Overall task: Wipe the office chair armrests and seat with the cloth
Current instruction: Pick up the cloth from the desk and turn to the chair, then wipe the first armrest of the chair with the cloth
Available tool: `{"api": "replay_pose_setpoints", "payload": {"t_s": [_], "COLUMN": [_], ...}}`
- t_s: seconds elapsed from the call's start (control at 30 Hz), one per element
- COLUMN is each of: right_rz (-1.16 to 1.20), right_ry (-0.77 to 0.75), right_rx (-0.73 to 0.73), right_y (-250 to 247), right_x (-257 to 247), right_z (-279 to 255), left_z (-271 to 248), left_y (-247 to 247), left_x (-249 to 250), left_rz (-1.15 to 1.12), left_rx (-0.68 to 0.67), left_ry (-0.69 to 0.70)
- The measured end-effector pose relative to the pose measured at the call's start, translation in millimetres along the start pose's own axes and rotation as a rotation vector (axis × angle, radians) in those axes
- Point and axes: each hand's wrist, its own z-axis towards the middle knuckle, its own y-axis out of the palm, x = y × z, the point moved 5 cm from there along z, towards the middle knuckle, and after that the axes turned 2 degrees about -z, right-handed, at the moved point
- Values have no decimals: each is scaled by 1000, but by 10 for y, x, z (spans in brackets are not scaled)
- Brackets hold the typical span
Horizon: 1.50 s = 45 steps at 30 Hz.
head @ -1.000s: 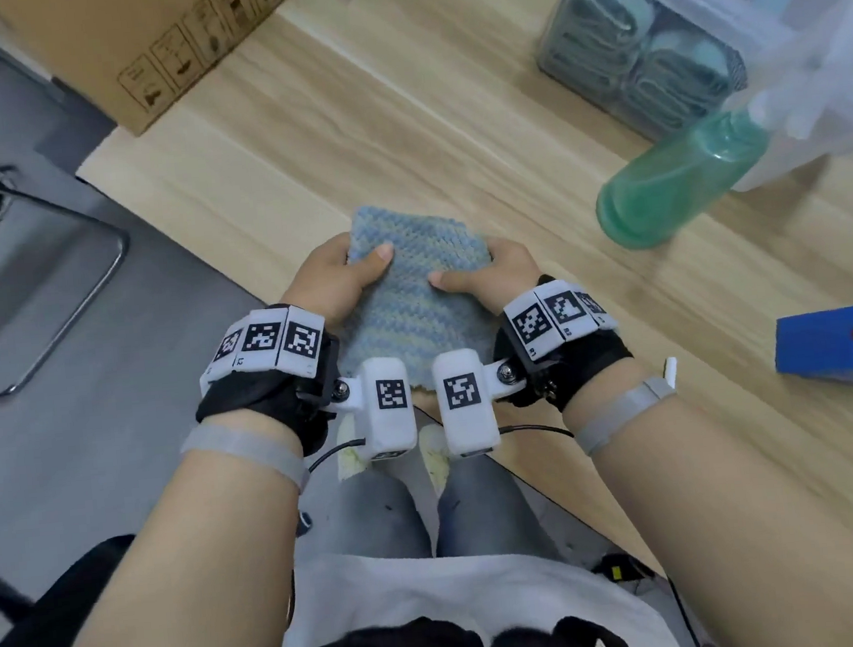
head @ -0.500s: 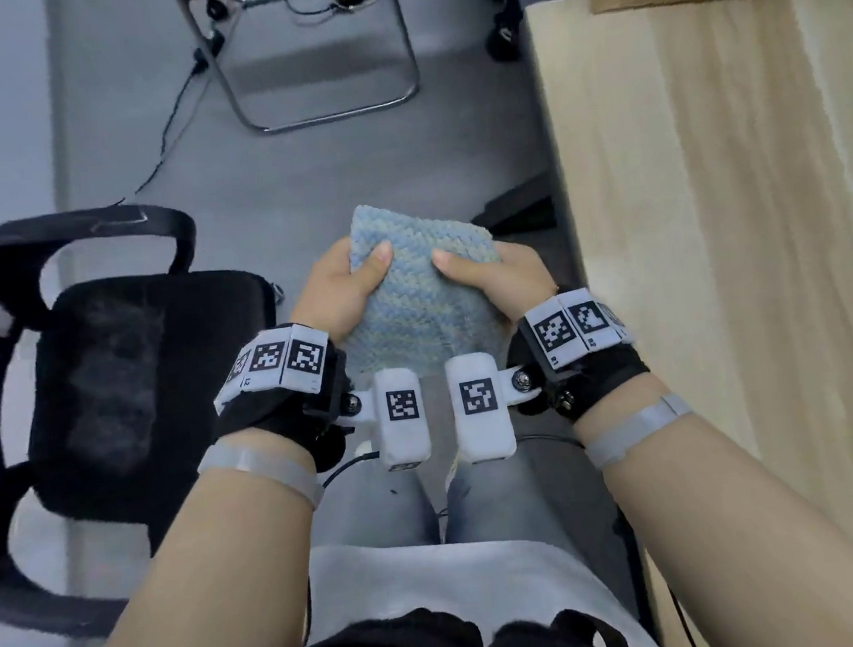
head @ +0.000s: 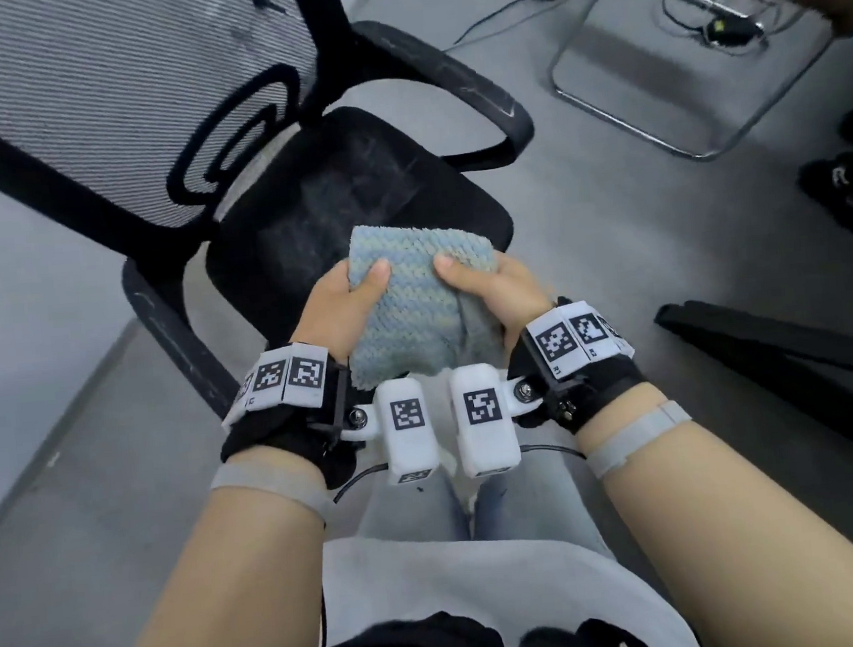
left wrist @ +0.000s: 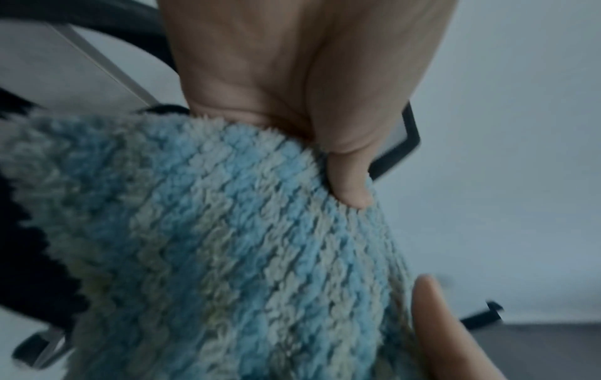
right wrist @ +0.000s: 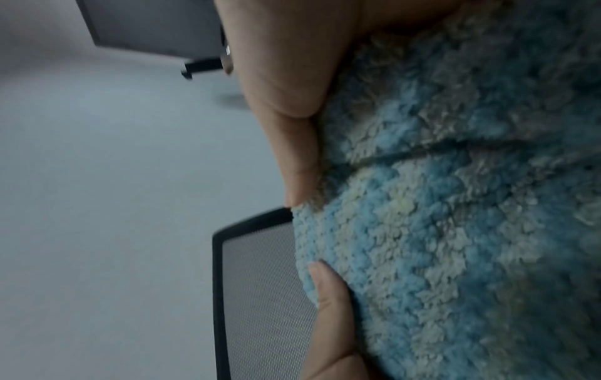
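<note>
A folded blue-and-cream fluffy cloth [head: 412, 298] is held in the air between both hands. My left hand [head: 345, 304] grips its left edge, thumb on top; my right hand [head: 488, 287] grips its right edge the same way. The wrist views show the cloth [left wrist: 244, 257] [right wrist: 455, 231] pinched between thumb and fingers. Just beyond the cloth stands the black office chair, with its dusty seat [head: 351, 195], a far armrest [head: 450, 84], a near armrest [head: 178, 340] and a mesh backrest [head: 100, 94]. The cloth hovers over the seat's front edge.
Grey floor surrounds the chair. A chrome sled-frame chair base [head: 676, 74] with cables stands at the upper right. Someone's dark shoes [head: 851, 193] are at the right edge. A black table foot [head: 777, 344] runs along the right. My legs are below the hands.
My view has swung from the wooden table leftward to the office chair, which now lies right in front. Both hands have kept their hold on the cloth throughout.
</note>
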Motion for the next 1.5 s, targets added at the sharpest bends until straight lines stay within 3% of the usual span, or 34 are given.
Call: {"api": "replay_pose_setpoints", "payload": {"t_s": [0.17,0.3,0.4,0.53,0.63,0.73,0.9,0.97,1.13,1.3,1.4,1.5], "right_rz": [-189,-327,-432,-388,-703,-1030,-1681,-1649,-1677,-1962,-2088,-2034], "right_ry": [116,167,45,-197,-465,-664,-633,-576,-671,-739,-730,-752], "right_rx": [-160,-168,-177,-200,-252,-422,-744,-796,-992,-964,-814,-704], "right_y": [1021,1606,1901,2315,2660,2995,3144,3039,2603,2862,3229,3416], "right_x": [190,343,315,197,206,501,1216,1319,1436,1320,1250,1220], "right_z": [557,896,1094,1334,1537,1743,2082,2070,1804,1915,2169,2327], "left_z": [35,-27,-146,-406,-504,-466,-240,-105,96,115,148,166], "left_y": [-1154,-1797,-2073,-2240,-2201,-2063,-1902,-1896,-1981,-2044,-2062,-2091], "left_x": [-66,-345,-636,-1155,-1594,-1905,-2109,-2099,-2100,-2174,-2177,-2215], "left_rz": [-36,-219,-345,-489,-541,-533,-586,-601,-455,-452,-474,-477], "left_rx": [181,391,563,785,864,852,765,715,579,475,479,442], "left_ry": [-17,-19,4,-50,-134,-190,-204,-145,-139,-179,-139,-120]}}
